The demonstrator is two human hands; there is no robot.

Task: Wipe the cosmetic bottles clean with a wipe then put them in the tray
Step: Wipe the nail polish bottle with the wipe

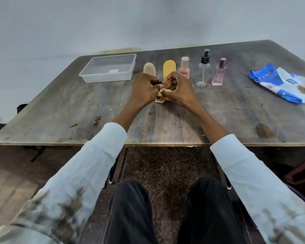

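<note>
My left hand (144, 89) grips a small glass bottle (159, 99) with a dark cap, held just above the table. Pressed against that bottle is a crumpled wipe (165, 91), pinched in my right hand (179, 88). Behind my hands stand a beige rounded bottle (149, 68), a yellow rounded bottle (169, 67), a pink bottle with a pale cap (184, 67), a clear spray bottle with a black pump (203, 71) and a pink perfume bottle (218, 74). The clear plastic tray (88, 75) sits at the back left with no bottles in it.
A blue and white wipes pack (278, 83) lies at the right of the dark wooden table (77, 110). The wall runs close behind the table. My knees are below the near edge.
</note>
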